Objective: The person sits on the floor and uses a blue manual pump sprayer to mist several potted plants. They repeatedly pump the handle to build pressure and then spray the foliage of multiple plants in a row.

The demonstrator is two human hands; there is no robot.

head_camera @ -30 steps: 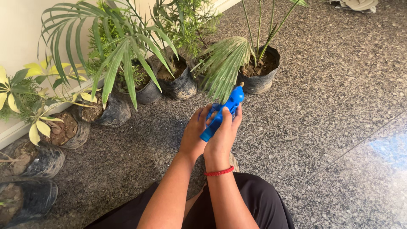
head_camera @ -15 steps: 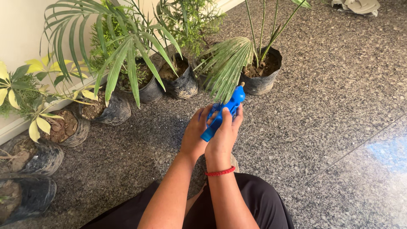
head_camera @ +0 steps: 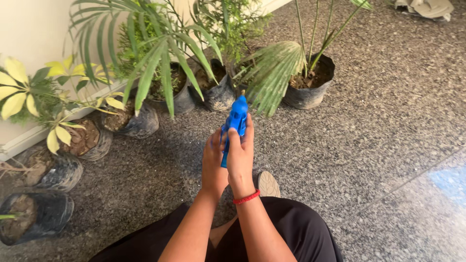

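Here both hands, left [head_camera: 212, 162] and right [head_camera: 241, 156], clench the blue sprayer [head_camera: 235, 125]; its long axis points away toward the potted palms [head_camera: 272, 73], the right fingers seemingly wrapped higher up

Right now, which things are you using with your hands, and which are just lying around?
In use:
- blue spray bottle, gripped by the left hand and the right hand
- potted palm and the dark pot its nozzle points toward

Just lying about:
- yellow-leaved plant by the wall
- soil-filled pot at bottom left
- crumpled pale thing in the far corner
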